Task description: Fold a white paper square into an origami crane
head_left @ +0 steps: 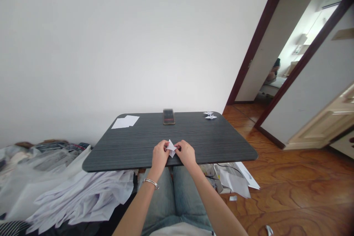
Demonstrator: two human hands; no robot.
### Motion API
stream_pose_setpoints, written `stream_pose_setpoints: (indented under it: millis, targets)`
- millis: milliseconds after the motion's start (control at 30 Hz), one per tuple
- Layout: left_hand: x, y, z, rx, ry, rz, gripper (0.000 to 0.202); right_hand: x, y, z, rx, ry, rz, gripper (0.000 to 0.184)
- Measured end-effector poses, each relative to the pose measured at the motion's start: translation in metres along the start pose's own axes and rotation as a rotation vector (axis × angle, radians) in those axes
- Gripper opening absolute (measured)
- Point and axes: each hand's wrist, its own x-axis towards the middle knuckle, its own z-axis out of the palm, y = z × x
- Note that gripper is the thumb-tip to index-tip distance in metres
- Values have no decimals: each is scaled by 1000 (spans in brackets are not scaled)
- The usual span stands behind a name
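A small white folded paper piece (171, 149) sits at the near edge of the dark wood-grain table (132, 147). My left hand (159, 155), with a silver bracelet on its wrist, pinches the paper's left side with closed fingers. My right hand (186, 152) pinches its right side in the same way. The two hands nearly touch, with the paper's pointed tip sticking up between them.
At the table's far edge lie a phone (168, 116), white paper sheets (125, 121) at the left and two small folded paper figures (210, 115) at the right. Crumpled white sheets (83, 195) pile up left of my legs. More papers (235, 180) lie on the wooden floor. A person sits beyond the open doorway (273, 72).
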Motion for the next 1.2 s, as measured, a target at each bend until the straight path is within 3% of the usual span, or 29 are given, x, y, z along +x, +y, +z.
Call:
stream_pose_setpoints:
  millis: [333, 667, 1200]
  targets:
    - [-4, 8, 2, 226, -57, 118, 17, -4, -8, -2, -167, 9, -59, 12]
    - [4, 12, 4, 377, -178, 249, 15, -6, -7, -4, -168, 19, -117, 17]
    - [7, 6, 2, 314, -134, 141, 16, -6, -4, -3, -67, 53, 49, 11]
